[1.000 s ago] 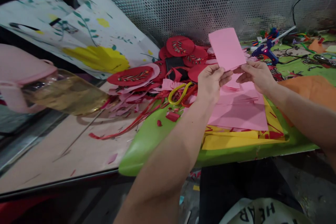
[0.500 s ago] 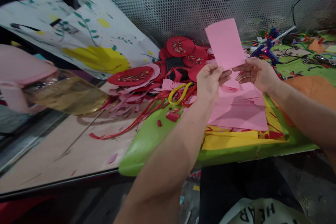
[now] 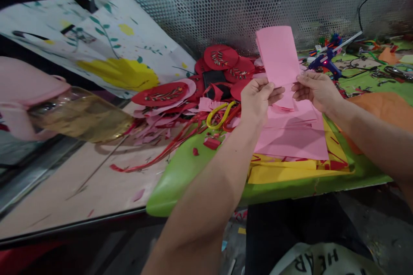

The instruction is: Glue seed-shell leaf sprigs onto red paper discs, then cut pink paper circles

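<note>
Held up between my two hands is a folded pink sheet, its layers parting slightly along the left edge. My left hand pinches its lower left corner between thumb and fingers. At the lower right corner, my right hand grips it with thumb and fingertips. Beneath the hands lie larger pink sheets on yellow sheets. Left of my left wrist rest scissors with yellow handles, partly covered by scraps.
Red ovals with decorated fronts pile up at the left. A blue glue gun with a lit red light stands behind my right hand. A bottle of yellowish liquid, a floral bag and orange material lie around.
The folded pink sheet has turned slightly and looks narrower, with its layers now showing at the left edge. My right fingers have shifted a little at its lower right corner.
</note>
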Demonstrator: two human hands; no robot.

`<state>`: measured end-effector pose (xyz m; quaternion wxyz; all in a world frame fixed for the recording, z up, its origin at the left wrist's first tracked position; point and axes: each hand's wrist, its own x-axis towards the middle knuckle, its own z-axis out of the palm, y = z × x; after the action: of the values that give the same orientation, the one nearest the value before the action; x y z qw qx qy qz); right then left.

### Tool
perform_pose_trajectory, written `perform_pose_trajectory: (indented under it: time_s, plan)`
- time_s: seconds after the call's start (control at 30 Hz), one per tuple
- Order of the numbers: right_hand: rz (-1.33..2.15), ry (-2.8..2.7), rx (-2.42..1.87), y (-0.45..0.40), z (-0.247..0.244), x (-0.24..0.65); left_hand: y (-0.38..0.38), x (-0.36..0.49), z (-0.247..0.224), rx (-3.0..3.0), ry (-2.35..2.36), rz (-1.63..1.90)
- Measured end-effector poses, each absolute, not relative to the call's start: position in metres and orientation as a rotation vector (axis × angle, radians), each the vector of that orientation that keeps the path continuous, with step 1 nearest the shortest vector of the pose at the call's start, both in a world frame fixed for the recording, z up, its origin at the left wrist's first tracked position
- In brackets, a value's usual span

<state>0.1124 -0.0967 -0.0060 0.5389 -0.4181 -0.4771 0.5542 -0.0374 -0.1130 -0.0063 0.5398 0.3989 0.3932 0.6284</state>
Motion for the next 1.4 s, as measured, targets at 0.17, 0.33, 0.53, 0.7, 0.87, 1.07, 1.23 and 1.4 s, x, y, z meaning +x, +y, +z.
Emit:
perform_pose_trajectory:
  time_s: [0.17, 0.33, 0.53, 0.7, 0.87, 1.07, 1.23, 1.4]
  plan:
    - [1.386, -1.171, -1.008, -0.095, -0.004, 0.117, -0.110, -0.041, -0.006, 1.020, 0.977, 1.481]
    - [1.436, -1.186, -0.977, -0.089, -0.002, 0.128, -0.108, -0.048, -0.003, 1.104, 1.021, 1.393]
    - [1.402, -1.233, -1.029, -0.086, -0.005, 0.128, -0.108, -0.052, -0.001, 1.150, 1.024, 1.335]
    - [1.309, -1.211, -1.034, -0.089, -0.007, 0.118, -0.107, -0.053, -0.002, 1.142, 0.998, 1.367]
    - [1.238, -1.141, -1.006, -0.092, -0.013, 0.110, -0.104, -0.048, -0.009, 1.042, 0.918, 1.459]
    - [1.227, -1.039, -0.971, -0.102, -0.016, 0.099, -0.110, -0.034, -0.017, 1.075, 0.950, 1.289]
    - [1.203, -1.027, -0.963, -0.109, -0.017, 0.093, -0.116, -0.029, -0.019, 1.149, 0.988, 1.199]
    - [1.224, -1.073, -0.976, -0.107, -0.019, 0.093, -0.113, -0.030, -0.020, 1.172, 1.038, 1.228]
